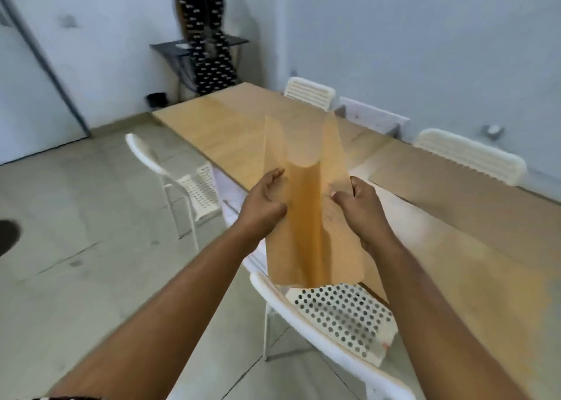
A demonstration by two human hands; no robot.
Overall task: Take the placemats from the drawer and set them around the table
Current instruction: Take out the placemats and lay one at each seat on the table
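Note:
I hold a bundle of thin tan placemats (306, 217) in the air over the near edge of the long wooden table (455, 248). The mats bend into a trough, their long sides curling upward. My left hand (267, 199) grips the left side of the bundle with curled fingers. My right hand (355, 202) pinches the right side. One tan placemat (431, 169) lies flat on the table at the far right, in front of a white chair. No drawer is in view.
A white perforated chair (334, 317) stands just below the mats, another white chair (188, 184) to the left, two more (470, 153) along the far side. A person in dark patterned clothes (206, 41) stands at a small dark table by the back wall.

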